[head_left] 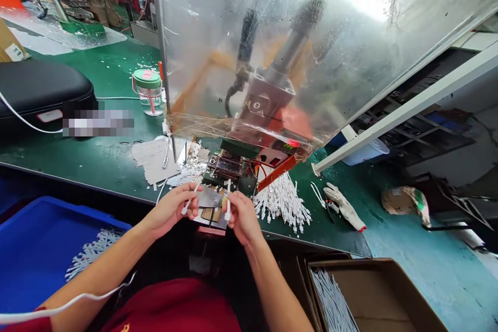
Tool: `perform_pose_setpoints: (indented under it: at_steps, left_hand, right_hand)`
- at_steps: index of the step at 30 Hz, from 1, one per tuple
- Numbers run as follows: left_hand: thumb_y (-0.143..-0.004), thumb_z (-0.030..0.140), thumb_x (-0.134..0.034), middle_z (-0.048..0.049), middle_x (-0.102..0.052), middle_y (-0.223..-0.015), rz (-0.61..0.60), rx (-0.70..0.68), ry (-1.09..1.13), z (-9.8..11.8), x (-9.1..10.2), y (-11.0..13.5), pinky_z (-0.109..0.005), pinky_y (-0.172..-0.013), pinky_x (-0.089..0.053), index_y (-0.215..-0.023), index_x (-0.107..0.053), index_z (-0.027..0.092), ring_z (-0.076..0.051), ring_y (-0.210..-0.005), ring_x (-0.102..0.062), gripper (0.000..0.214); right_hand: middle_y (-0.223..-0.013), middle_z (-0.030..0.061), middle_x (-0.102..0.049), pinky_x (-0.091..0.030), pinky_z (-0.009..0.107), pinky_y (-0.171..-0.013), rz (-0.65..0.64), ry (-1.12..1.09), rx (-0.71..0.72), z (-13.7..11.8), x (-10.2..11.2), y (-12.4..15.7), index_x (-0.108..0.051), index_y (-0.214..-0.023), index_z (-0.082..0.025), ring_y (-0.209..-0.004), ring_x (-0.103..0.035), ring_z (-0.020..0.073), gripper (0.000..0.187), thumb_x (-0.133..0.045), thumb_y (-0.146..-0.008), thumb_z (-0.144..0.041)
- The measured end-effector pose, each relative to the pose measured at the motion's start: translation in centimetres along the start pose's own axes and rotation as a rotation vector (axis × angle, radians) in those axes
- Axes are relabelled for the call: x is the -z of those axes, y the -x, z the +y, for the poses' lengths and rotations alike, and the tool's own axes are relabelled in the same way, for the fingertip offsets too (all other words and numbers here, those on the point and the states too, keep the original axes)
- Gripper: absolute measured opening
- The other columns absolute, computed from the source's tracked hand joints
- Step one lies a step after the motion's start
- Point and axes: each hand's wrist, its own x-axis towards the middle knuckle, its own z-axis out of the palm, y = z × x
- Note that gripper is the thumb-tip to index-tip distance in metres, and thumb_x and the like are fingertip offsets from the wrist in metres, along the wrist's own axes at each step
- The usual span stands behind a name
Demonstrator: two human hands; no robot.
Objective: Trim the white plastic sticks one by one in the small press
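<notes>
My left hand [171, 210] pinches a short white cable [188, 203] with a thicker end, held at a slant. In my right hand [243, 215] is another short white cable [227, 208], nearly upright, gripped between thumb and fingers. Both hands are at the front of a small press [229, 163], on either side of a grey metal plate [210, 198]. A pile of short white cables with plug ends [282, 199] lies on the green table to the right of my right hand.
A clear plastic guard [202, 26] hangs over the press. White scraps and torn cardboard [155, 158] lie left of it. A lidded cup [148, 91] stands farther back. At right are a glove [344, 205] and a cardboard box [373, 270]; a blue bin [35, 249] sits lower left.
</notes>
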Motion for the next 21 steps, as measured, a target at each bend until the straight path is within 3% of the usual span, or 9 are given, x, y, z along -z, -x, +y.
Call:
perform_pose_setpoints:
  at_steps: [4, 8, 21]
  left_hand:
    - [-0.083, 0.039, -0.065, 0.0075, -0.043, -0.053, 0.065, 0.003, 0.064, -0.6, 1.0, 0.3, -0.017, -0.039, -0.025, -0.08, -0.058, 0.016, -0.005, -0.04, -0.036, 0.024]
    - [-0.084, 0.044, -0.063, 0.0064, -0.04, -0.05, 0.088, 0.001, 0.039, -0.9, 1.6, 0.7, -0.018, -0.039, -0.023, -0.064, -0.051, 0.017, -0.005, -0.04, -0.034, 0.036]
    - [-0.081, 0.049, -0.066, 0.0063, -0.038, -0.047, 0.047, -0.004, -0.035, -1.3, 1.5, 0.4, -0.019, -0.038, -0.022, -0.057, -0.047, 0.018, -0.006, -0.04, -0.032, 0.043]
  right_hand:
    - [-0.054, -0.0026, -0.062, -0.028, 0.015, -0.029, 0.012, -0.026, 0.023, 1.6, -2.1, -2.6, -0.05, -0.065, -0.019, -0.031, -0.036, 0.0034, 0.035, -0.076, -0.07, -0.042]
    - [-0.054, -0.0027, -0.062, -0.03, 0.015, -0.029, 0.047, -0.026, 0.006, 2.0, -2.4, -3.2, -0.05, -0.065, -0.019, -0.032, -0.037, 0.0034, 0.034, -0.076, -0.068, -0.041]
    - [-0.052, -0.0037, -0.059, -0.032, 0.015, -0.031, 0.062, -0.018, -0.01, 2.2, -2.2, -2.8, -0.05, -0.064, -0.019, -0.036, -0.041, 0.0051, 0.034, -0.076, -0.068, -0.04]
